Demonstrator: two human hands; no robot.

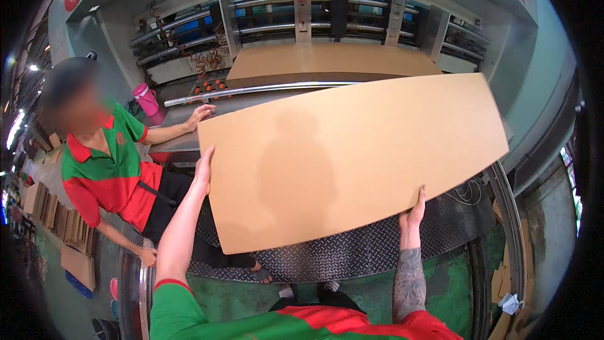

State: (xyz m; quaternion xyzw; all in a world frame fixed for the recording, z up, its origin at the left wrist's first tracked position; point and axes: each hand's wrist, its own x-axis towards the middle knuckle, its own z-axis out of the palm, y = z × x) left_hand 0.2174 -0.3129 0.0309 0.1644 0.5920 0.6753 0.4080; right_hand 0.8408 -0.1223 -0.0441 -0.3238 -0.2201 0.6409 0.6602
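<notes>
The left hand [204, 167] clamps the left edge of a large cardboard sheet [352, 157], the right hand [413, 211] its near edge, most fingers hidden underneath, the sheet held tilted above a diamond-plate platform [314, 263].

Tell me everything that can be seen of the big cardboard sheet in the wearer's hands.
The cardboard sheet is broad, flat, plain tan and four-cornered, with a smooth face that looks like paperboard. A soft shadow darkens its middle. It is held up slantwise before the machine, its right end higher in the picture. The left hand holds its left edge; the right hand grips its near edge, thumb on top. Whether the co-worker's hand touches its upper left corner is unclear.
</notes>
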